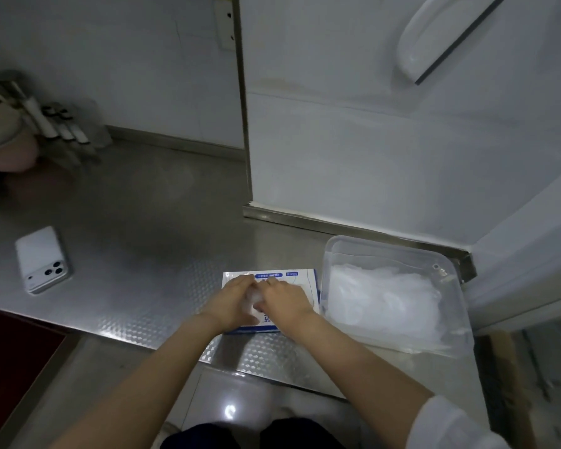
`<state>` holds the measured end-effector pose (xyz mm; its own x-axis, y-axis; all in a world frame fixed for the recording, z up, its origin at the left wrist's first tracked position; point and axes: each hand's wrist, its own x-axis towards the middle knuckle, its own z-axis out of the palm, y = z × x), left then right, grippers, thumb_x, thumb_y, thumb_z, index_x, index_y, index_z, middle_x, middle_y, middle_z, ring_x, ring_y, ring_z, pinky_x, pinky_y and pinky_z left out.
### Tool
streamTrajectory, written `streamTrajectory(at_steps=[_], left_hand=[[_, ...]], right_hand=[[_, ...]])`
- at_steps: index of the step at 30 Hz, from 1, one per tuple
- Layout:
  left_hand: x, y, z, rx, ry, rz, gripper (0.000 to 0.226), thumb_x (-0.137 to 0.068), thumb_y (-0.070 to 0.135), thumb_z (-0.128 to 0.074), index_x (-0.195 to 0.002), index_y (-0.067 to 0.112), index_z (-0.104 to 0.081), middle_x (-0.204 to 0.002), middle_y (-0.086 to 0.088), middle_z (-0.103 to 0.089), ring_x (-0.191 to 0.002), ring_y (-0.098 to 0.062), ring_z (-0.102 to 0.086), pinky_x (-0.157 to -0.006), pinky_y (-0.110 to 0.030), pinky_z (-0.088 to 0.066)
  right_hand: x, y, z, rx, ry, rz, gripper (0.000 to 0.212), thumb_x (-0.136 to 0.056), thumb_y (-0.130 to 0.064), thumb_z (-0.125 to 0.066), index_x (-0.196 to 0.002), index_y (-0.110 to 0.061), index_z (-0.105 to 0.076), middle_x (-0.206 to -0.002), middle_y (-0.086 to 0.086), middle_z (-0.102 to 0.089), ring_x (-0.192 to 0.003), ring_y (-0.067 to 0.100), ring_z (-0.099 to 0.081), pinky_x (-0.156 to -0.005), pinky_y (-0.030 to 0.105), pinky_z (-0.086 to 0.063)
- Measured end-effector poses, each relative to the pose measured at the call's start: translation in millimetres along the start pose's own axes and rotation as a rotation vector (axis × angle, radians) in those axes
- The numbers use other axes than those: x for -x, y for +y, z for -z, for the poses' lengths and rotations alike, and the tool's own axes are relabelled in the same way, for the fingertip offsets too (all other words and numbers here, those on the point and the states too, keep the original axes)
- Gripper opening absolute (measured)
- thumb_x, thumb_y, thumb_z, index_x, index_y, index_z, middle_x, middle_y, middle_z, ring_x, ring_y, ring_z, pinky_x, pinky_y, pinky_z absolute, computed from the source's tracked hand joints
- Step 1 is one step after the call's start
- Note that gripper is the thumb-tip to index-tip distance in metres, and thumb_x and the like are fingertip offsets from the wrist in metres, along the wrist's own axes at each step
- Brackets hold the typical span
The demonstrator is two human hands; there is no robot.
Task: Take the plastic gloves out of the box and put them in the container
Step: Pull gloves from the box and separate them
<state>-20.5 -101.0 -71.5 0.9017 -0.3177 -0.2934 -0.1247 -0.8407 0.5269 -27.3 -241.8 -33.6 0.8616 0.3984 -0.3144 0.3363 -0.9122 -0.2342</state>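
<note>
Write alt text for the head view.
Left hand and right hand pinch clear plastic gloves above a white cardboard box on a steel counter. A clear plastic container holding more gloves sits to its right.

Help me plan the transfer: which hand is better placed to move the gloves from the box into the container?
Probably the right hand: it sits on the box side nearest the container, which lies right. The left hand would cross over it. Both hold the gloves.

No legible text: glove box (305,281) has blue label strips (269,275) at its far edge and bigger blue characters at its near edge, all too blurred to read.
</note>
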Motion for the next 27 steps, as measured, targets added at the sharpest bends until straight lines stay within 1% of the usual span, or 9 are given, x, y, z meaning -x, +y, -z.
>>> streamTrajectory(at_steps=[3,6,11,16,19,21,24,25,27], left_hand=[[2.4,-0.3,-1.2,0.022,0.005,0.002,0.072,-0.069,0.016,-0.080,-0.131,0.010,-0.042,-0.136,-0.003,-0.045,-0.126,-0.018,-0.040,-0.099,-0.019,-0.029],[1.6,-1.2,-4.1,0.036,0.014,0.009,0.074,-0.068,0.017,-0.081,-0.131,0.013,-0.042,-0.135,-0.001,-0.045,-0.126,-0.018,-0.040,-0.099,-0.020,-0.031],[2.8,-4.6,-7.3,0.032,0.036,0.034,0.076,-0.068,0.020,-0.081,-0.132,0.016,-0.041,-0.136,0.000,-0.045,-0.125,-0.017,-0.041,-0.100,-0.025,-0.035],[2.6,-5.6,-8.0,0.038,0.038,0.042,0.073,-0.070,0.020,-0.081,-0.131,0.018,-0.042,-0.140,0.002,-0.042,-0.126,-0.015,-0.039,-0.101,-0.024,-0.033],[2.9,-4.9,-7.6,0.033,0.030,0.040,0.069,-0.069,0.020,-0.081,-0.128,0.019,-0.043,-0.139,0.002,-0.042,-0.125,-0.015,-0.039,-0.101,-0.025,-0.034],[3.3,-4.2,-7.4,0.023,0.023,0.044,0.069,-0.070,0.021,-0.080,-0.129,0.018,-0.043,-0.140,0.002,-0.041,-0.126,-0.015,-0.038,-0.100,-0.025,-0.034],[3.9,-1.7,-6.6,0.004,0.023,0.045,0.070,-0.071,0.021,-0.079,-0.130,0.018,-0.042,-0.141,0.001,-0.040,-0.128,-0.015,-0.037,-0.101,-0.025,-0.033],[4.0,-0.6,-6.4,-0.002,0.023,0.046,0.069,-0.072,0.022,-0.079,-0.130,0.018,-0.042,-0.141,0.001,-0.040,-0.128,-0.015,-0.037,-0.100,-0.026,-0.033],[5.2,1.6,-5.5,-0.004,0.020,0.054,0.070,-0.072,0.022,-0.079,-0.131,0.018,-0.041,-0.141,0.001,-0.040,-0.128,-0.015,-0.037,-0.100,-0.026,-0.034]], right_hand=[[-4.0,-1.0,-2.2,0.031,0.022,-0.034,0.032,-0.097,-0.020,-0.047,-0.127,-0.010,-0.050,-0.127,0.010,-0.053,-0.109,0.028,-0.058,-0.086,0.036,-0.044],[-4.8,2.2,0.4,0.023,0.036,-0.047,0.022,-0.098,-0.015,-0.046,-0.115,-0.009,-0.058,-0.119,0.010,-0.059,-0.104,0.029,-0.061,-0.082,0.034,-0.045],[-2.3,9.1,15.3,-0.031,0.083,-0.053,0.022,-0.093,-0.001,-0.046,-0.112,-0.005,-0.055,-0.119,0.012,-0.058,-0.103,0.031,-0.060,-0.076,0.033,-0.042],[-1.5,32.4,31.4,-0.040,0.156,-0.155,0.018,-0.094,-0.001,-0.044,-0.108,-0.005,-0.054,-0.115,0.013,-0.058,-0.101,0.032,-0.060,-0.073,0.034,-0.041],[-0.4,42.2,31.6,-0.019,0.195,-0.181,0.017,-0.096,-0.003,-0.042,-0.108,-0.007,-0.053,-0.115,0.010,-0.056,-0.100,0.029,-0.058,-0.067,0.030,-0.034],[-0.7,43.0,28.8,0.009,0.216,-0.099,0.027,-0.096,-0.005,-0.043,-0.121,-0.011,-0.050,-0.121,0.007,-0.051,-0.108,0.025,-0.051,-0.074,0.029,-0.035],[-2.7,35.9,25.3,0.061,0.161,0.061,0.050,-0.099,-0.024,-0.045,-0.145,-0.014,-0.030,-0.135,0.006,-0.043,-0.125,0.023,-0.039,-0.099,0.030,-0.031],[-4.1,32.7,23.8,0.074,0.123,0.065,0.053,-0.099,-0.027,-0.044,-0.146,-0.013,-0.028,-0.136,0.007,-0.043,-0.126,0.024,-0.039,-0.100,0.032,-0.031],[-8.9,28.7,19.6,0.054,0.081,0.017,0.046,-0.098,-0.024,-0.047,-0.141,-0.009,-0.038,-0.132,0.010,-0.049,-0.121,0.027,-0.047,-0.094,0.033,-0.037]])
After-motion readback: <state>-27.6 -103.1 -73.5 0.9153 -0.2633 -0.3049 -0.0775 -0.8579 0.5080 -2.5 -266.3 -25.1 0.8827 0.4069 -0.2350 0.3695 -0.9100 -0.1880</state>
